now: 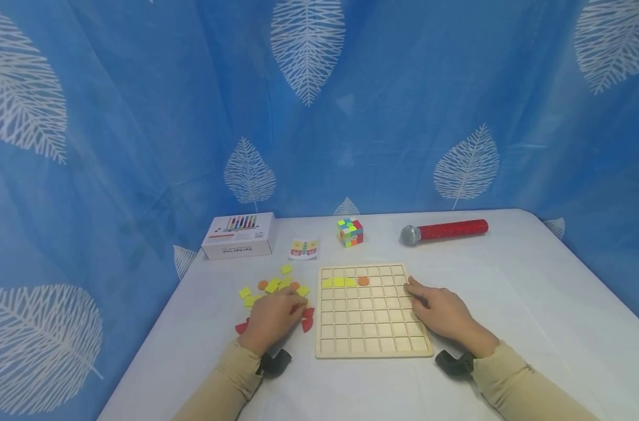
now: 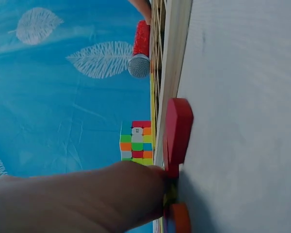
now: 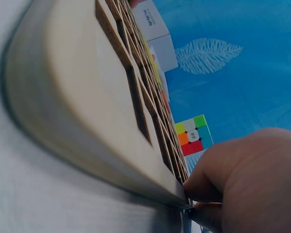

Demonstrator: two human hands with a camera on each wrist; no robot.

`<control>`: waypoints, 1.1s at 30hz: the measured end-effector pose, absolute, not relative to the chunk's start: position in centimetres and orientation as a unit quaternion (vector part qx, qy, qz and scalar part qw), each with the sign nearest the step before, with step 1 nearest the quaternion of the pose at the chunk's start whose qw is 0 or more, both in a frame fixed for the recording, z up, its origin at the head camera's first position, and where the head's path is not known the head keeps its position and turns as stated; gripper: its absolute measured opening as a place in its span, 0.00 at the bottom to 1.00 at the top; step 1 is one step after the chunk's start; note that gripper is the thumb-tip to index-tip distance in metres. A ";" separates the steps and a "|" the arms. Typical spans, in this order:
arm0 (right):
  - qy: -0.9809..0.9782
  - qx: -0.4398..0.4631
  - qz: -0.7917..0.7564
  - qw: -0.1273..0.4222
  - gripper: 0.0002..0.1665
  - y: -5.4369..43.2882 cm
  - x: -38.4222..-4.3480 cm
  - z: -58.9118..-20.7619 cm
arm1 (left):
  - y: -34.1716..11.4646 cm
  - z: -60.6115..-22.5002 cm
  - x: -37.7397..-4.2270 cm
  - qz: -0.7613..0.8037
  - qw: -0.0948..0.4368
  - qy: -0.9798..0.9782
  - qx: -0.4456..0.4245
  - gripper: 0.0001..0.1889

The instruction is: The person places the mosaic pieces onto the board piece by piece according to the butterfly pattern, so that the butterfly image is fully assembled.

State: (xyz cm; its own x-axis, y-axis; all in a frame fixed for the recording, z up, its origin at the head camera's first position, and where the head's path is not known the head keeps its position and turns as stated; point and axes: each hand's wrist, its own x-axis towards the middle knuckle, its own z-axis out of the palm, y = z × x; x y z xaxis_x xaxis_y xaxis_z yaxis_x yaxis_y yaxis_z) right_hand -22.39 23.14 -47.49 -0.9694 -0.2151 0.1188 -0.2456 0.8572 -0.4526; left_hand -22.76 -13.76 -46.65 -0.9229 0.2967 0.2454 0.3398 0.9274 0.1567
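Reference: the wooden board (image 1: 374, 354). The right hand (image 1: 445, 313) pinches the board's right edge between thumb and finger. The left hand (image 1: 274, 316) reaches down among loose tiles just left of the board; whether its fingertips grip one, I cannot tell. In the board's second row from its far edge lie three yellow squares (image 1: 338, 282), then an orange disc (image 1: 363, 281). Risks, in my judgement: a tug or lift at the pinched edge could tilt the board and unseat those pieces, as the grooves look shallow. The loose yellow squares (image 1: 272, 285) overlap, so two could come up together. The red pieces (image 1: 307, 325), near the board's left edge, could be swept by the left hand.
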 end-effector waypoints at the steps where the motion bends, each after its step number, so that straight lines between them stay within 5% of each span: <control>1: -0.963 0.120 0.237 0.033 0.26 23.1 -22.4 -47.5 | -13.8 -46.6 -22.7 -0.095 0.107 -0.976 -0.165 0.08; 17: -0.961 0.117 0.249 0.024 0.27 23.1 -22.4 -47.4 | -13.9 -46.6 -22.9 -0.084 0.183 -0.962 -0.185 0.05; 26: -0.961 0.125 0.244 0.035 0.26 23.1 -22.4 -47.4 | -12.4 -45.1 -23.8 -0.401 0.040 -0.912 -0.077 0.11; 33: -0.960 0.126 0.247 0.036 0.26 23.2 -22.2 -47.4 | -7.6 -43.2 -25.5 -0.432 -0.014 -0.888 -0.156 0.09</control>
